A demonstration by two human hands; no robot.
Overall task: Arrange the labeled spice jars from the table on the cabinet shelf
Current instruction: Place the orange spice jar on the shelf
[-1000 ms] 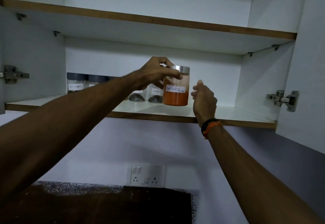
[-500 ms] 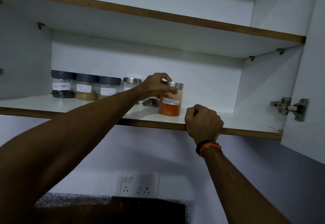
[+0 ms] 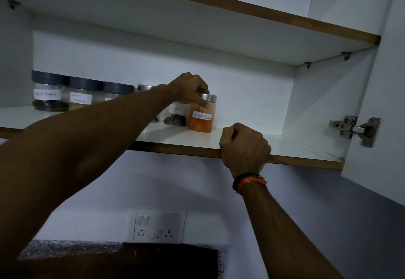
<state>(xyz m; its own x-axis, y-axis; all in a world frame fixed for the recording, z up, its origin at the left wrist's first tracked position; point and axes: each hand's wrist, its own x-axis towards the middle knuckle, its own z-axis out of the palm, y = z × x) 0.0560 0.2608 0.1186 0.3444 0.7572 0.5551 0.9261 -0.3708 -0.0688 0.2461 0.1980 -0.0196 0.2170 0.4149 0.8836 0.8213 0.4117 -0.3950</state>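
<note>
Red chilli powder jar (image 3: 201, 118) stands on shelf (image 3: 295, 147), just under left hand (image 3: 190, 89) fingertips pinching its lid to seat it beside cloves jar (image 3: 176, 115); right hand (image 3: 244, 147) curls round shelf edge, likely bracing

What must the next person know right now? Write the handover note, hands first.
Left hand: fingers on the silver lid of the orange red-chilli-powder jar, which stands on the white cabinet shelf.
Right hand: curled over the shelf's front edge.
Done: six jars visible in a row, chilli rightmost, beside the cloves jar.
Left: let go; the table is out of view, so check for more jars.
</note>
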